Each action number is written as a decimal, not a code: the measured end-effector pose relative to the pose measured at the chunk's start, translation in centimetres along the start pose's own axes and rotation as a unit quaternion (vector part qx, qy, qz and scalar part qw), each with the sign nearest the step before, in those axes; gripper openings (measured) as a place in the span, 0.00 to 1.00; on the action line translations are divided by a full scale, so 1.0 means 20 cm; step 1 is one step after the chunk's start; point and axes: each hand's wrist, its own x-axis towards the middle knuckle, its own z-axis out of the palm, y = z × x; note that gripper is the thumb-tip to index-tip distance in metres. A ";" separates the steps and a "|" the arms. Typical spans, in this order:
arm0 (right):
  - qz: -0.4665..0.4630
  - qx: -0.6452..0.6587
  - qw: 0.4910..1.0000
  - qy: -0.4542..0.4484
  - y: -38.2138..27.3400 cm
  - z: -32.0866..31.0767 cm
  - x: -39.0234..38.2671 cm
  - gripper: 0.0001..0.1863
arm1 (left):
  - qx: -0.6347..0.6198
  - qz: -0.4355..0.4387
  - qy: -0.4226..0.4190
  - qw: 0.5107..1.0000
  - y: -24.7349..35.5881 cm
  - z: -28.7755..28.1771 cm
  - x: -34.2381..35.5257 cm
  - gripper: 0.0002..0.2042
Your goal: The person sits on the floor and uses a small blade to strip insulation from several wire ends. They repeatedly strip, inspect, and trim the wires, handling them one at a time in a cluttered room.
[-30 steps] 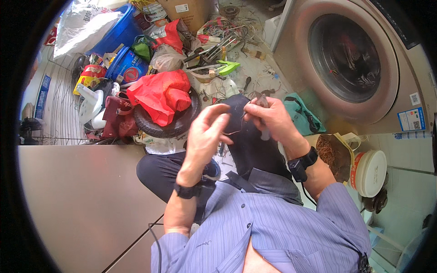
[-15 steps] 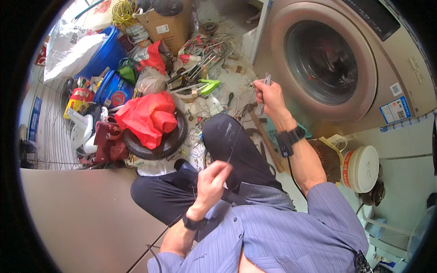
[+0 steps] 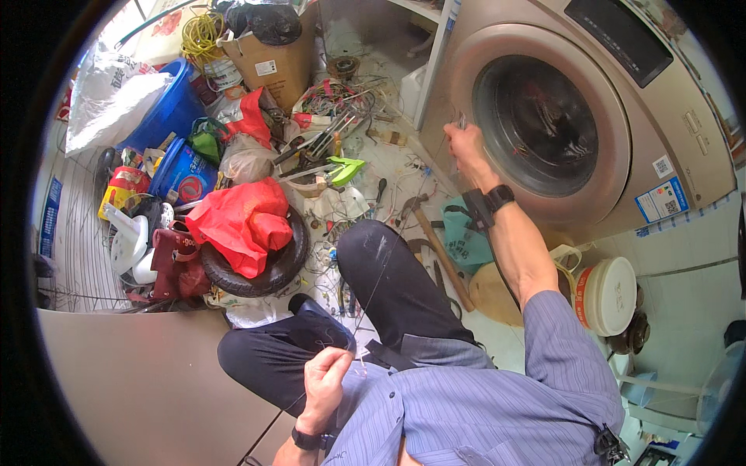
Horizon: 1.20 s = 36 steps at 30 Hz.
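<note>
The right hand (image 3: 468, 145) pinches a small metal tool up at the washing machine's (image 3: 622, 155) door rim, while the left hand (image 3: 325, 380), fingers pinched, draws a thin wire (image 3: 378, 283) taut across the lap

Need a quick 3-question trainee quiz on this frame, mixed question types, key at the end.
1. True or false: the right hand is raised beside the washing machine door.
2. Where is the left hand? A) on the tyre B) low, close to the person's shirt C) inside the drum
3. Fill in: a ___ plastic bag lies on the black tyre.

Key: 1 true. 2 B. 3 red.
</note>
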 end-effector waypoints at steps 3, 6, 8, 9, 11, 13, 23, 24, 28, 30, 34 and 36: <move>0.027 -0.032 0.999 0.027 -0.01 -0.01 0.16 0.11 | -0.013 -0.009 0.016 1.000 -0.04 -0.03 -0.04 0.05; -0.019 -0.109 0.992 0.053 -0.07 0.00 0.27 0.16 | -0.048 -0.071 0.023 0.996 -0.08 -0.06 -0.09 0.05; -0.055 -0.189 0.979 0.060 -0.14 -0.01 0.32 0.17 | -0.043 -0.083 0.024 0.995 -0.10 -0.07 -0.10 0.05; -0.065 -0.186 0.979 0.053 -0.18 0.00 0.33 0.17 | -0.058 -0.099 0.026 0.993 -0.11 -0.08 -0.11 0.05; -0.094 -0.188 0.977 0.045 -0.23 0.02 0.35 0.17 | -0.076 -0.141 0.032 0.987 -0.11 -0.10 -0.12 0.05; -0.120 -0.224 0.966 0.049 -0.27 0.04 0.37 0.16 | -0.072 -0.151 0.030 0.985 -0.11 -0.10 -0.13 0.05; -0.189 -0.216 0.955 0.076 -0.50 0.23 0.69 0.19 | -0.032 -0.109 0.014 0.993 0.02 0.00 -0.03 0.07; -0.200 -0.240 0.947 0.072 -0.50 0.25 0.69 0.19 | -0.050 -0.117 0.001 0.992 0.05 0.04 0.02 0.07; -0.199 -0.320 0.926 0.010 -0.38 0.37 0.53 0.21 | -0.127 -0.096 -0.020 0.987 0.19 0.20 0.34 0.07; -0.223 -0.271 0.934 -0.065 -0.24 0.34 0.29 0.22 | -0.146 -0.087 -0.022 0.985 0.24 0.25 0.50 0.08; 0.087 -0.075 0.954 -0.277 -0.01 0.09 -0.37 0.19 | -0.166 -0.116 -0.053 0.978 0.28 0.32 0.63 0.08; 0.257 0.079 0.921 -0.283 0.02 -0.05 -0.67 0.17 | -0.128 -0.140 -0.039 0.981 0.29 0.33 0.62 0.07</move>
